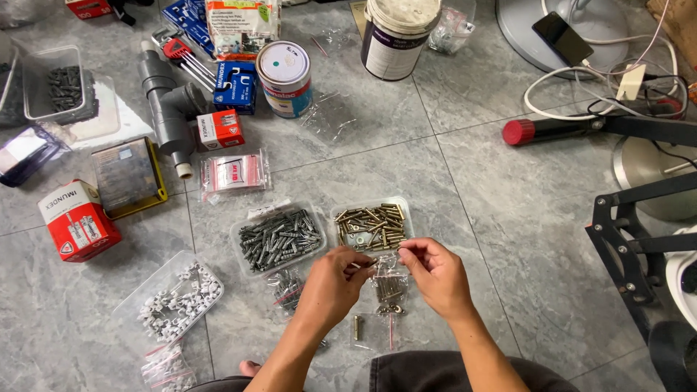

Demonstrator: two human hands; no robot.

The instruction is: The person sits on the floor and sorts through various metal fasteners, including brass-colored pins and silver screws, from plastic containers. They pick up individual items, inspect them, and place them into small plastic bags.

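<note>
Hands: left hand (335, 284) and right hand (434, 271) both have fingers pinched on a small clear bag (390, 284) of brass bolts, held over the floor (508, 218) just below the bolt tray (372, 226).

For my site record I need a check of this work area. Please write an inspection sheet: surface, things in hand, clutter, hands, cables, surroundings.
Surface: grey marbled floor tiles, used as the work area.
Job's things: small clear plastic bag of brass-coloured bolts, pinched at its top; clear tray of brass-coloured bolts just behind it.
Clutter: clear tray of grey wall plugs, clear tray of white cable clips, red cardboard box, grey plastic pipe fitting, white-lidded paint tin.
Hands: left hand and right hand both grip the bag top.
Cables: white cable loops at the upper right.
Surroundings: black metal frame at the right.
</note>
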